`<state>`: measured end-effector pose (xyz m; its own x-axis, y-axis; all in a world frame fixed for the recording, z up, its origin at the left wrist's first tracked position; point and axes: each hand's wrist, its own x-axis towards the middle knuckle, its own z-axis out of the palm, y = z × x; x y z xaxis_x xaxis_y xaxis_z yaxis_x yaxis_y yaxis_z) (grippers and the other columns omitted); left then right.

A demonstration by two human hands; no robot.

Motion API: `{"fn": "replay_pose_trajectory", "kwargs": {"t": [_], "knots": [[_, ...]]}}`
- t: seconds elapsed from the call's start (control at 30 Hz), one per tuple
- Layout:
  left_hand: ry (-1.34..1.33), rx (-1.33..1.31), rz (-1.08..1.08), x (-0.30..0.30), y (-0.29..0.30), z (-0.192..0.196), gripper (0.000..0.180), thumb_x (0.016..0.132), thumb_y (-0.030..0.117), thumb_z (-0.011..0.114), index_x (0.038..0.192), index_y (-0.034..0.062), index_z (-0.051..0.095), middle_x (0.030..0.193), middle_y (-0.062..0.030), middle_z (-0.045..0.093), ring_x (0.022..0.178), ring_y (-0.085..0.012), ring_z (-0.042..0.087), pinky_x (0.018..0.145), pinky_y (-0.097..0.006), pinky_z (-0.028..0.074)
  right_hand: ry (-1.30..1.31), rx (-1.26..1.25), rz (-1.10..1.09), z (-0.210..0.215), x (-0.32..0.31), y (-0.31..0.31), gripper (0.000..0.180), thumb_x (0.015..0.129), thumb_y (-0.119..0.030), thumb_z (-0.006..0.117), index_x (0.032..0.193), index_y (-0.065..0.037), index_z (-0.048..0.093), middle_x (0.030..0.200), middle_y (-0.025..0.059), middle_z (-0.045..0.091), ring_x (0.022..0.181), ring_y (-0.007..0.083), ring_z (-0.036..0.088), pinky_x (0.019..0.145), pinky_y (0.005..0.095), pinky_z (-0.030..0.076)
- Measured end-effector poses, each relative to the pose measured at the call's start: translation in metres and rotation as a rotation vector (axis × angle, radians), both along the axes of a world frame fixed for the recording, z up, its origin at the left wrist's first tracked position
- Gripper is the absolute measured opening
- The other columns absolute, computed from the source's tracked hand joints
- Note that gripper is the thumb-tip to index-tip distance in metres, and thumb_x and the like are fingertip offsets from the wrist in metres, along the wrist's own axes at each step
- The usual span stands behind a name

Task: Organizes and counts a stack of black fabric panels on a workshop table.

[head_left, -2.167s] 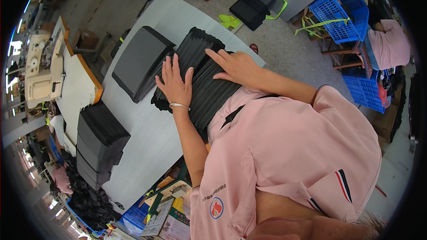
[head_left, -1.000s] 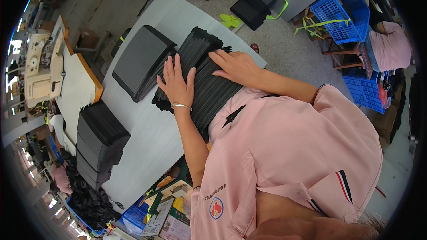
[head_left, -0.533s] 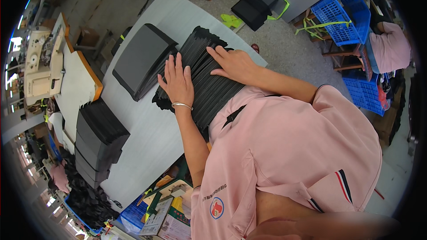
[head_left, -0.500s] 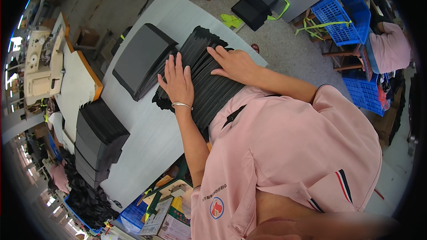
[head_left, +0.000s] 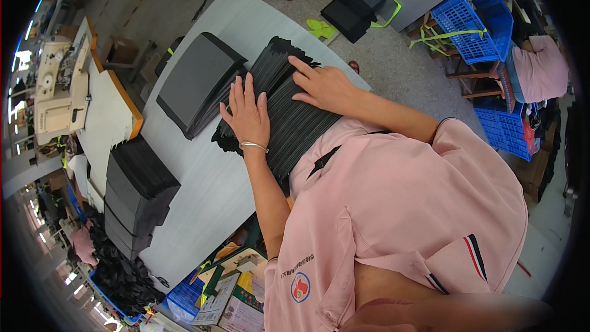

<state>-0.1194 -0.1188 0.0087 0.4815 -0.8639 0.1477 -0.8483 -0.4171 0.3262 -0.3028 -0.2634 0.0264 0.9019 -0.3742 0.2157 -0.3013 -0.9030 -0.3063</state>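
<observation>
A row of thin black panels (head_left: 294,126) stands packed on edge on the pale table in front of me. My left hand (head_left: 249,117), a bangle at its wrist, lies on the row's left end with fingers stretched out. Across the right end rests my right hand (head_left: 326,89); its index finger reaches forward and its thumb is spread apart over the edges. A gap shows between the far part of the row and the rest, by the right fingertips. Just left of the row lies a pile of smooth dark grey panels (head_left: 200,77), touching or nearly touching it.
Another stack of black panels (head_left: 132,193) stands at the table's left side. The pale table (head_left: 206,178) runs beneath everything. Beyond its left edge is a sewing machine (head_left: 58,89). Boxes (head_left: 230,301) sit below. Blue crates (head_left: 473,15) and a co-worker (head_left: 541,67) are at right.
A gap has opened in the row near my right hand, with the far panels parted from the rest. My right fingers are slightly more bent; the left hand has hardly moved.
</observation>
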Motion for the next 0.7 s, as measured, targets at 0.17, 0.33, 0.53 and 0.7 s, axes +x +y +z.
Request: {"fn": "replay_pose_trajectory", "kwargs": {"t": [0.17, 0.33, 0.53, 0.7], "knots": [[-0.003, 0.001, 0.000, 0.000, -0.001, 0.000, 0.054, 0.106, 0.039, 0.045, 0.156, 0.0210, 0.039, 0.161, -0.0062, 0.039, 0.149, -0.0257, 0.034, 0.121, -0.057, 0.013, -0.050, -0.103, -0.028, -0.007, -0.002, 0.006, 0.047, 0.088, -0.043, 0.071, 0.111, -0.005, 0.055, 0.129, 0.0135, 0.058, 0.073, 0.0240, 0.067, 0.067, 0.0374, 0.055], [-0.009, 0.007, -0.002, -0.001, 0.001, -0.001, 0.055, 0.105, 0.039, 0.046, 0.156, 0.0211, 0.039, 0.161, -0.0061, 0.038, 0.149, -0.0256, 0.034, 0.121, -0.057, 0.012, -0.032, -0.064, -0.043, 0.003, 0.003, 0.005, 0.065, 0.088, -0.045, 0.071, 0.133, -0.004, 0.051, 0.110, 0.0099, 0.056, 0.069, 0.0224, 0.065, 0.061, 0.0345, 0.053], [-0.006, -0.003, 0.003, -0.002, 0.001, -0.001, 0.055, 0.105, 0.042, 0.047, 0.156, 0.0217, 0.040, 0.161, -0.0054, 0.039, 0.149, -0.0251, 0.034, 0.121, -0.056, 0.014, 0.032, -0.059, -0.075, 0.004, 0.012, 0.002, 0.077, 0.088, -0.048, 0.069, 0.146, -0.003, 0.045, 0.107, 0.0091, 0.054, 0.063, 0.0211, 0.064, 0.053, 0.0326, 0.051], [-0.003, 0.003, 0.005, -0.002, 0.002, -0.001, 0.056, 0.105, 0.042, 0.046, 0.156, 0.0217, 0.040, 0.162, -0.0053, 0.038, 0.149, -0.0252, 0.033, 0.121, -0.056, 0.014, 0.023, -0.063, -0.069, -0.002, 0.011, 0.002, 0.075, 0.088, -0.049, 0.069, 0.143, -0.002, 0.048, 0.107, 0.0093, 0.053, 0.064, 0.0215, 0.064, 0.055, 0.0332, 0.051]]}}
